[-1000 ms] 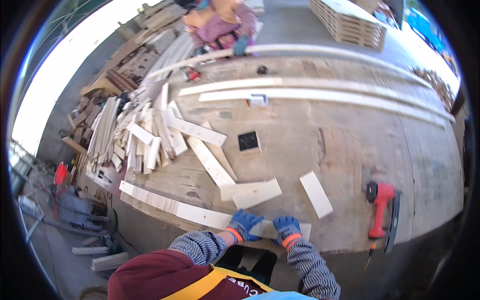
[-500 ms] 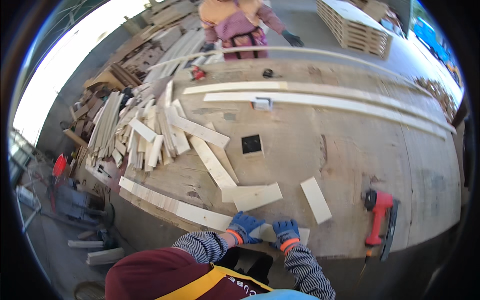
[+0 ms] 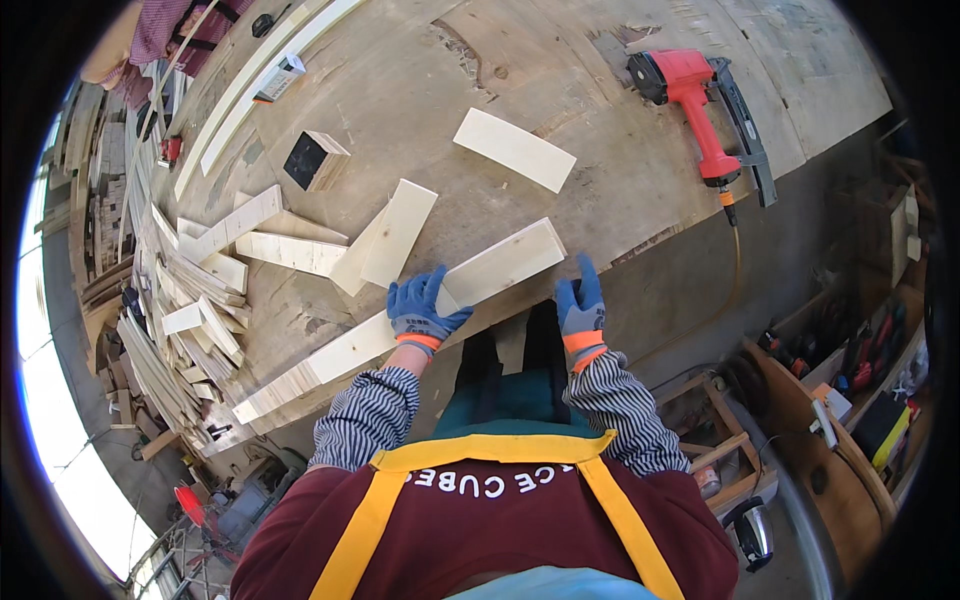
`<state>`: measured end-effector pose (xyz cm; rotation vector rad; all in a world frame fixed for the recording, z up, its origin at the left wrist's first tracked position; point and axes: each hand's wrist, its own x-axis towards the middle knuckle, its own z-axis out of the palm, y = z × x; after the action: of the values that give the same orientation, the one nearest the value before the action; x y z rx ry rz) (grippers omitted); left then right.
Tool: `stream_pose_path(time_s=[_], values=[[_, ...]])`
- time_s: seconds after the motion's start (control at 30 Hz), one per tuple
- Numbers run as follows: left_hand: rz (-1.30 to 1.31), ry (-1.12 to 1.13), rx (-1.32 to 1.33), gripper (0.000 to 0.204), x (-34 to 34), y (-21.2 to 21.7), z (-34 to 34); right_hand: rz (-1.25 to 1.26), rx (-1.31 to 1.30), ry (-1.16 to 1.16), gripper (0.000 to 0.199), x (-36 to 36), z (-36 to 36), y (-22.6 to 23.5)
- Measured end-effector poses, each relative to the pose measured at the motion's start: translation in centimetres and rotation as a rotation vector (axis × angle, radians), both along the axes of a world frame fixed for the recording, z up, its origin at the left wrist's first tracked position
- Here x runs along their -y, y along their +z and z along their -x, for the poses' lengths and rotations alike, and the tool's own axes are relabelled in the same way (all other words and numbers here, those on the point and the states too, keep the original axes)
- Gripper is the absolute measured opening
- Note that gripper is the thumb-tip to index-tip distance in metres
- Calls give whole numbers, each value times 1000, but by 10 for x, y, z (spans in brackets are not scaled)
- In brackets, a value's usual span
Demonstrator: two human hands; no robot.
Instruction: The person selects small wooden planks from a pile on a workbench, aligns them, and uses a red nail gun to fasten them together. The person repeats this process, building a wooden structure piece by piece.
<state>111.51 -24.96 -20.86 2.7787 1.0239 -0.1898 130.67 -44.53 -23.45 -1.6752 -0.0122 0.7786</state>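
Observation:
Along the table's near edge lies a row of light wooden boards, with a short wooden board (image 3: 508, 262) at its right end and a longer strip (image 3: 350, 352) to the left. My left hand (image 3: 420, 305), in a blue glove with an orange cuff, rests over the place where they meet, fingers spread and thumb apart. Just right of the short board's end, my right hand (image 3: 583, 302) is held open beyond the table edge, its gloved fingers apart with nothing between them. Another board (image 3: 402, 232) lies tilted across a second piece behind my left hand.
A red nail gun (image 3: 697, 110) with a hose lies at the back right. A loose board (image 3: 515, 150), a square wooden block with a dark face (image 3: 315, 162) and a small box (image 3: 280, 78) lie farther back. Wood pieces (image 3: 200, 325) pile up at left. A person's patterned clothing (image 3: 170, 35) shows top left.
The view has swung to the right and downward. My right hand has come off the short board and moved to the right of its end; my left hand stays on the boards.

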Motion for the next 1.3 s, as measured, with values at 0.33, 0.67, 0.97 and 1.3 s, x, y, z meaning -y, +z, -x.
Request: stream_pose_path(time_s=[0.33, 0.67, 0.97, 1.3], values=[[99, 29, -174, 91, -17, 21, 5, -255, -31, 26, 48, -8, 5, -91], [206, 79, -228, 89, -9, 30, 5, -209, -157, 39, 59, -15, -2, -36], [199, 72, -223, 89, -9, 25, 6, -113, -176, -7, 55, -19, -4, -33], [198, 65, -205, 89, -12, 27, 0, -137, -87, -14, 54, -17, -14, -40]])
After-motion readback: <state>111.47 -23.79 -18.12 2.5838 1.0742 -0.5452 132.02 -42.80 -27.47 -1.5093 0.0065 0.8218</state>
